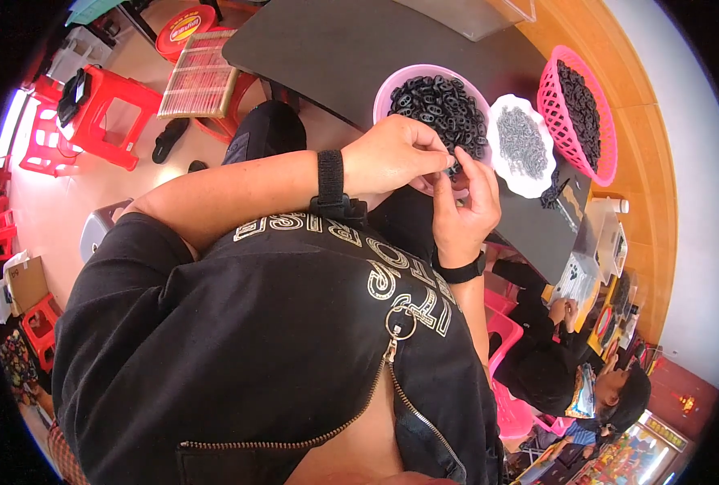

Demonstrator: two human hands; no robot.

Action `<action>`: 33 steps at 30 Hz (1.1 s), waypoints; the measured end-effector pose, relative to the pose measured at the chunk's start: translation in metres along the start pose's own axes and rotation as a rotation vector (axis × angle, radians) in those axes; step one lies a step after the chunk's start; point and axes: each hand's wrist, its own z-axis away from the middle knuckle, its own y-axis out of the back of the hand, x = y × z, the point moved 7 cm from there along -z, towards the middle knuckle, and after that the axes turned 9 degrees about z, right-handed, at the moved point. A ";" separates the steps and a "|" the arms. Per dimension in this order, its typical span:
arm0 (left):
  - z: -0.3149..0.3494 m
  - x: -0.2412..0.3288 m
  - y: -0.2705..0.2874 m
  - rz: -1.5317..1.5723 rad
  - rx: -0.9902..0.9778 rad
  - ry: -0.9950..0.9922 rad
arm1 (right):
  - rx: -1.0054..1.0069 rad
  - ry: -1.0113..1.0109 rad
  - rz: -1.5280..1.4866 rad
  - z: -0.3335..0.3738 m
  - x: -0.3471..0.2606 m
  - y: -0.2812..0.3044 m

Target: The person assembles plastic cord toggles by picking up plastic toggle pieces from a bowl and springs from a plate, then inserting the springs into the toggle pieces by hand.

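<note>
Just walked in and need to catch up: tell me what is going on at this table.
A person in a black zip top is working with both hands over a pink bowl full of small black ring-like parts. The left hand and right hand meet at the fingertips, pinching one small piece between them. Beside the bowl sit a white dish of small grey parts and a pink basket of more black pieces. Another person sits at the lower right.

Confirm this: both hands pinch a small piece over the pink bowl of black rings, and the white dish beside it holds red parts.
Not quite. In the head view the white dish holds small grey parts, not red. The left hand and right hand do pinch a small piece by the pink bowl of black rings.
</note>
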 end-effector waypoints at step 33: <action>0.002 -0.004 -0.001 0.066 -0.002 0.025 | 0.063 0.103 0.047 0.002 -0.006 0.004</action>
